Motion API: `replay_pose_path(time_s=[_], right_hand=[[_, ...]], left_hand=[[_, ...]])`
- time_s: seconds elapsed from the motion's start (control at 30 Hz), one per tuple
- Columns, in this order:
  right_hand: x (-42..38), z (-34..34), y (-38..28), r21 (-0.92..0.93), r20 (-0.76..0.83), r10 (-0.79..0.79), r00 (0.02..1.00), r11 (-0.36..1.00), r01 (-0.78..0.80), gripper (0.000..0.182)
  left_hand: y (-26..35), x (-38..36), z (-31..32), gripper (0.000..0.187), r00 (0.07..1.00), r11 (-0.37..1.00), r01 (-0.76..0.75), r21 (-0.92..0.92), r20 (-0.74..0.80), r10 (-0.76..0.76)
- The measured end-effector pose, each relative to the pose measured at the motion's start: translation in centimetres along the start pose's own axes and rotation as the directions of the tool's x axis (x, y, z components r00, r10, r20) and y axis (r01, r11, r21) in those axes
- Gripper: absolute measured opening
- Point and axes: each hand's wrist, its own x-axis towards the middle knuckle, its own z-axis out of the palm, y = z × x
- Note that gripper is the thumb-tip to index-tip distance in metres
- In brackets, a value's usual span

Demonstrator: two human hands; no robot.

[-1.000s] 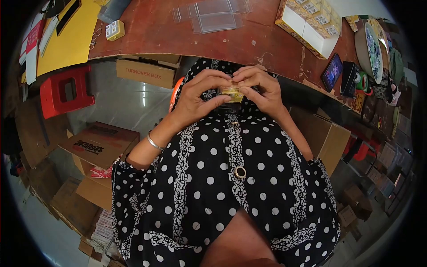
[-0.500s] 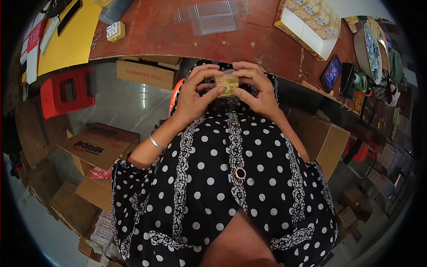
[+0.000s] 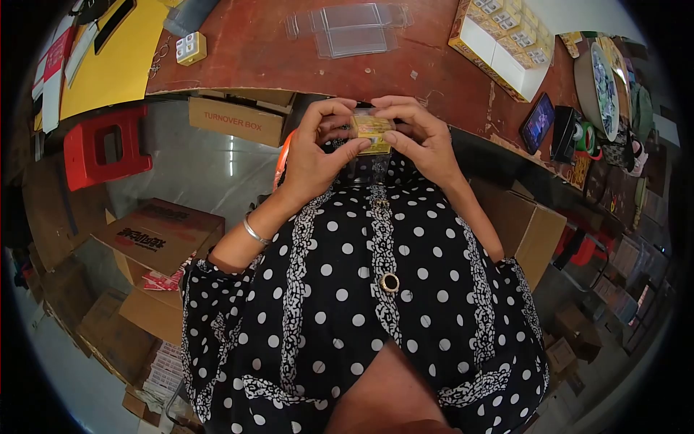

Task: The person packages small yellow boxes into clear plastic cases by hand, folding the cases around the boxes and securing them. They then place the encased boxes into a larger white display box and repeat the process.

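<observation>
A small yellow box [image 3: 374, 134] with a clear plastic cover around it is held between my two hands, just in front of the table's near edge. My left hand [image 3: 323, 147] grips its left side, thumb on the near face and fingers curled behind. On the right side, my right hand [image 3: 421, 142] pinches it the same way, its thumb lying across the front. Part of the box is hidden by the fingers, and its print is too small to read. Beyond my hands, a flat unfolded clear plastic sheet [image 3: 354, 40] lies on the reddish table [image 3: 253, 58].
An open carton of small yellow packs [image 3: 499, 72] stands at the back right. Near it are a phone [image 3: 538, 121] and a round tray [image 3: 602, 90]. A yellow-and-white cube [image 3: 191, 48] sits at the left. Red stool [image 3: 108, 148] and cardboard boxes [image 3: 159, 231] surround me below.
The box has tilted so more of its yellow face shows, and a clear flap now hangs below it. My right thumb has shifted up onto the front.
</observation>
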Motion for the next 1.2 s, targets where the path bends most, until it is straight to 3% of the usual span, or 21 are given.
replay_pose_path(time_s=[0.2,0.37,0.47,0.53,0.6,0.77,0.87,0.93,0.97,1.0,1.07,1.1,1.17,1.2], right_hand=[[-0.2,0.2,0.7,0.029,-0.009,0.017,1.000,0.999,-0.017,0.026],[-0.3,0.3,0.9,-0.014,0.014,-0.021,1.000,1.000,0.021,0.026],[-0.2,0.3,0.5,-0.154,0.003,-0.034,0.999,0.987,0.034,0.022],[0.0,0.0,0.4,-0.456,0.068,-0.179,0.982,0.870,0.190,0.019],[-0.2,0.2,0.9,-0.383,0.043,-0.147,0.988,0.911,0.152,0.018],[-0.4,-0.1,1.7,-0.249,0.034,-0.051,0.998,0.967,0.057,0.016],[-0.3,0.1,1.7,-0.214,0.064,-0.065,0.996,0.974,0.077,0.032],[0.2,1.2,0.5,0.040,-0.104,0.122,0.987,0.992,-0.119,0.056],[0.3,0.5,0.3,-0.003,-0.041,0.180,0.983,0.984,-0.180,0.072],[0.7,-0.2,0.4,-0.026,0.030,0.224,0.974,0.974,-0.223,0.070],[1.8,-1.2,-1.2,-0.109,0.100,0.242,0.965,0.967,-0.231,0.057],[3.1,-1.9,-2.8,-0.133,0.087,0.212,0.973,0.971,-0.200,0.057],[4.9,-2.6,-6.2,-0.573,0.266,0.217,0.939,0.819,-0.028,0.046],[5.9,-2.7,-7.1,-0.664,0.347,0.170,0.922,0.739,0.114,0.044]], left_hand=[[0.2,0.0,-0.1,0.028,1.000,0.999,0.010,0.051,0.000,-0.010],[-0.7,-0.1,-0.3,0.025,0.999,0.997,0.053,-0.047,0.012,-0.053],[-0.7,-0.1,0.0,0.026,0.998,0.992,0.069,-0.109,0.015,-0.068],[-0.9,-0.1,0.0,0.027,0.996,0.984,0.092,-0.153,0.015,-0.091],[-0.8,-0.1,0.2,0.028,0.993,0.974,0.115,-0.196,0.017,-0.114],[-1.6,-0.4,0.1,0.031,0.997,0.997,0.064,-0.031,0.042,-0.063],[-1.7,0.1,-0.1,0.031,0.998,0.992,0.069,-0.104,-0.007,-0.070],[-1.1,0.5,-0.6,0.031,0.995,0.988,0.051,-0.148,-0.077,-0.063],[-0.7,1.2,-1.0,0.031,0.988,0.980,0.028,-0.195,-0.142,-0.057],[-1.2,1.6,-1.6,0.037,0.987,0.979,0.009,-0.203,-0.154,-0.041],[0.6,2.2,-2.2,0.050,0.996,0.995,0.059,-0.079,-0.060,-0.064],[2.0,2.4,-2.5,0.068,0.995,0.994,0.100,0.046,0.015,-0.101],[3.9,3.0,-2.9,0.080,0.975,0.960,0.048,0.276,0.196,-0.106],[5.3,3.3,-2.8,0.078,0.965,0.895,-0.071,0.440,0.259,-0.051]])
